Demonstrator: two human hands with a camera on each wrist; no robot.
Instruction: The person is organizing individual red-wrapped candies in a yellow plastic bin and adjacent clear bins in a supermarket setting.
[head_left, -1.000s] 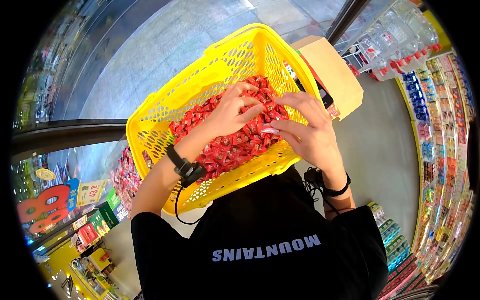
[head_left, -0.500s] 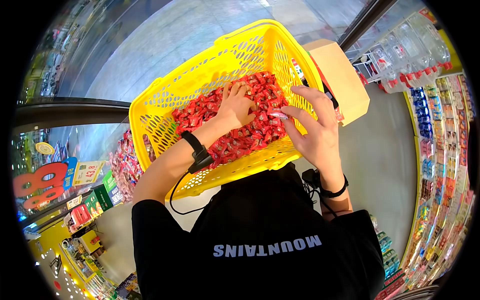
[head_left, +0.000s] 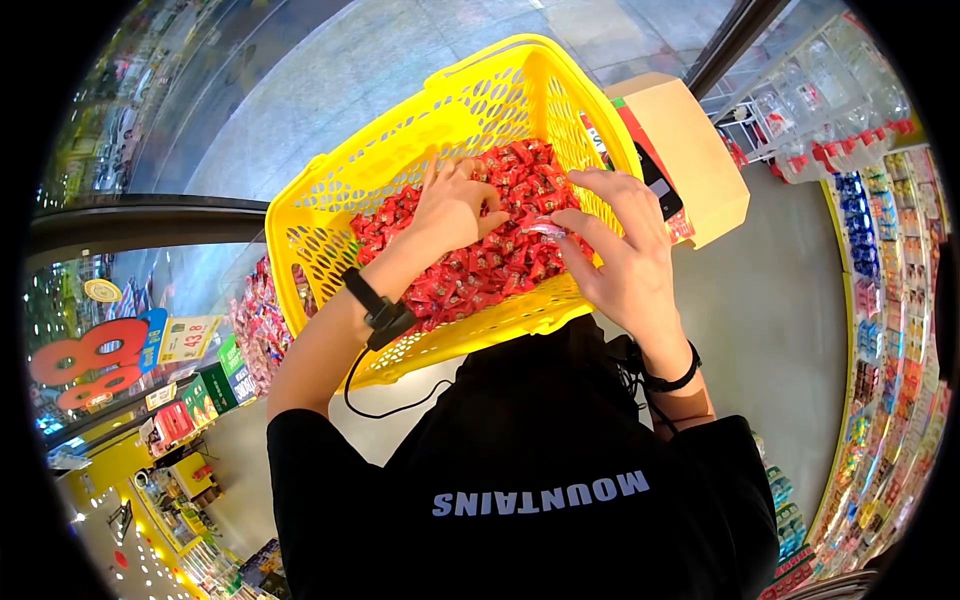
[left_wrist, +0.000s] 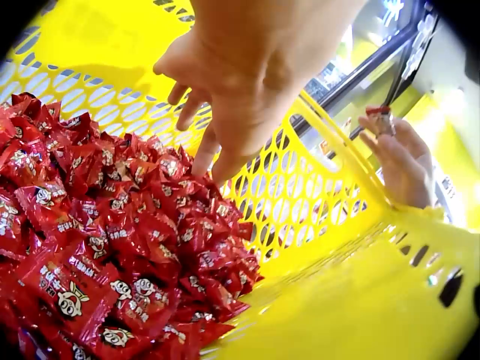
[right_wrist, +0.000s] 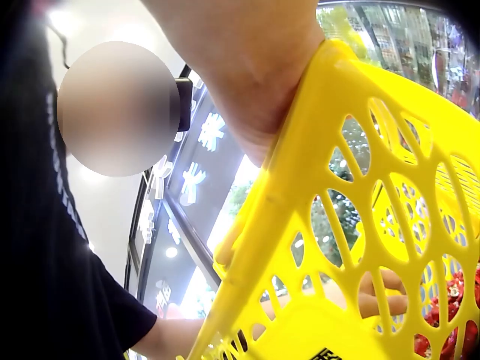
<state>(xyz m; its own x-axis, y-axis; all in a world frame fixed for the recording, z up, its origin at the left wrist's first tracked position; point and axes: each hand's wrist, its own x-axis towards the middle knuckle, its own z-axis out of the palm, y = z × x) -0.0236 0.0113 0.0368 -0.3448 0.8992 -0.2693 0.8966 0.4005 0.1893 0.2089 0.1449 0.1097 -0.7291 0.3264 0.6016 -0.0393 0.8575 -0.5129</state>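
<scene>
While the right grip (head_left: 625, 245) pinches one small red-and-clear candy (left_wrist: 380, 120) by its fingertips, the left grip (head_left: 450, 205) lies relaxed over the heap of red-wrapped candies (head_left: 500, 270), holding nothing visible (fingertips partly hidden, so can't fully rule it out). Main risk, my call: a slip. Wrapper looks slick and the pinch looks slight; any loosening of thumb or finger could drop the candy into the heap, where it'd be easy to lose. Secondary: neither grip holds the yellow basket (left_wrist: 315, 307) and what supports it isn't clear, so a leaning forearm might tip it and spill candies. Position: pinched candy sits at the right grip's fingertips, above the heap, apart from the left grip. Loose candies are inside the basket, directly under the left grip; exact contact unclear.
</scene>
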